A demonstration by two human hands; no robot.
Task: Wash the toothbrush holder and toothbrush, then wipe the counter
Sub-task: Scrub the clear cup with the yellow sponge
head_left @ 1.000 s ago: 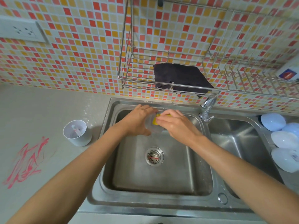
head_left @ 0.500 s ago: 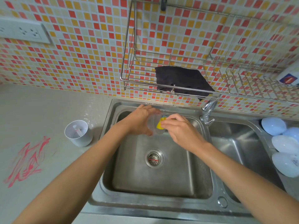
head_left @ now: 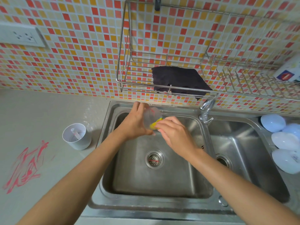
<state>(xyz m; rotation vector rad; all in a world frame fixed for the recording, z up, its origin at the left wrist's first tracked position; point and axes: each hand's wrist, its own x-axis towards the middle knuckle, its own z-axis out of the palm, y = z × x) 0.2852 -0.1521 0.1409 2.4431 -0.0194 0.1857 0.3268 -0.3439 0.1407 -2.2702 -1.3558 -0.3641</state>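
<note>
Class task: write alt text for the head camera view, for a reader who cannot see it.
Over a steel sink, the left hand holds a clear cup while the right hand scrubs it with a yellow sponge.

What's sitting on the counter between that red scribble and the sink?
In the head view, a white cup with a toothbrush inside stands on the counter, between the red scribble and the sink rim.

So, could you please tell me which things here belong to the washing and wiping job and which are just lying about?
Job in hand:
clear cup in left hand
yellow sponge in right hand
white holder
red smear
dark cloth
sink

Lying about:
pale bowls
wall socket
</note>
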